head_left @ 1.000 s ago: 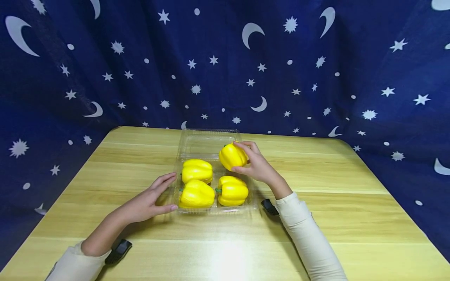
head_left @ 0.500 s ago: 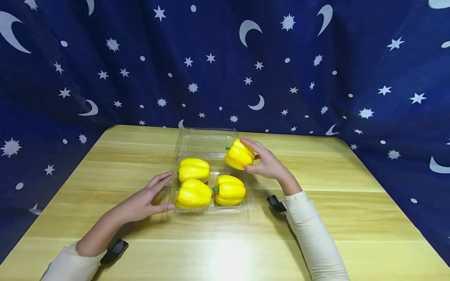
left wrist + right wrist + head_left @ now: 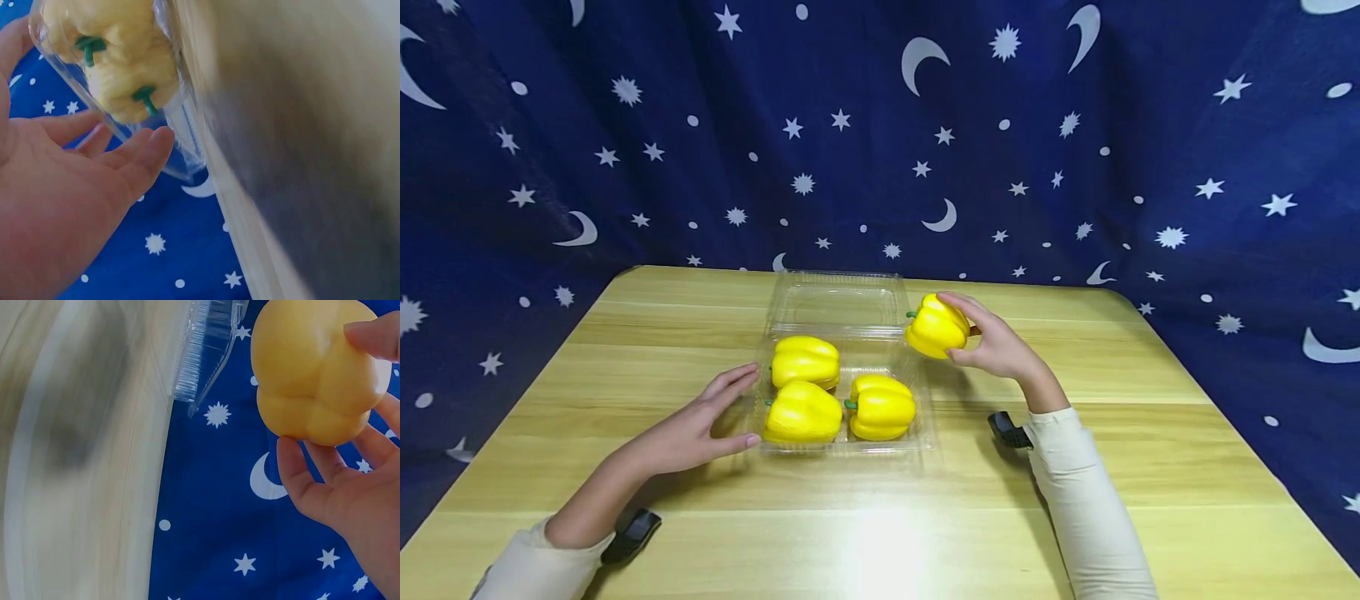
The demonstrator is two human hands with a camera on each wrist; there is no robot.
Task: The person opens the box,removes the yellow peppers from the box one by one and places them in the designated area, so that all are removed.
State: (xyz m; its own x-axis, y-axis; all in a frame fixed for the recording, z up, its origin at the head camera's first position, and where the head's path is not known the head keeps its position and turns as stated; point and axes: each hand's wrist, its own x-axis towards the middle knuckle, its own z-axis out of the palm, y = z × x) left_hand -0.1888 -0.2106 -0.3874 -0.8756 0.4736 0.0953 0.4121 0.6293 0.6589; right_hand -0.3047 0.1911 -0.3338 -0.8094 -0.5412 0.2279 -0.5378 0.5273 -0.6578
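My right hand grips a yellow bell pepper between thumb and fingers, raised at the back right corner of a clear plastic clamshell box. The pepper's green stem points left; in the right wrist view its smooth lobed end faces the camera. Three more yellow peppers lie in the box: a back left one, a front left one and a front right one. Along the box's left side, my left hand stays with fingers and thumb spread, fingertips at the wall.
The box's clear lid lies folded back towards the far table edge. Under everything is a light wooden table. Behind it hangs a dark blue curtain with moons and stars.
My right hand has carried the pepper to the right, from over the box's back right part to its right edge. The left hand keeps its place beside the box; the head view has shifted slightly.
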